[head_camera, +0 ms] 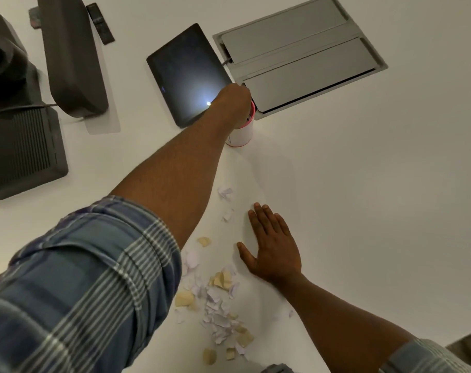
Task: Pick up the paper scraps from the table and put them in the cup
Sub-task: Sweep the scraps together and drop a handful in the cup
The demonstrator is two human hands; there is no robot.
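Head view, looking down on a plain white table [363,184]. Left hand [233,103] reaches far forward, arm fully extended, sitting over the mouth of a small white cup with a pink rim [242,133]; the hand covers most of the opening and the fingers point down and away from the camera, so I cannot tell whether they are spread, pinched or holding anything. Cup stands upright, just in front of a grey recessed cable hatch with two flat lids [301,55] and beside the near corner of a dark tablet lying flat with a lamp glare on its screen [187,74]. Right hand [272,249] lies palm-down on the table, fingers straight and close together, thumb spread to the side, nothing in it. Torn paper scraps, white and pale yellow [221,300], lie scattered on the table between the two forearms, thickest near the bottom of the view, with a few loose white pieces trailing up toward the cup; the nearest ones sit just left of the right hand's thumb. All visible scraps are well apart from the cup. Blue-grey plaid rolled sleeve [81,278] fills the lower left. Dark grey boxy devices [21,146] stand at the left edge, and a black remote [99,22] lies at the far edge.
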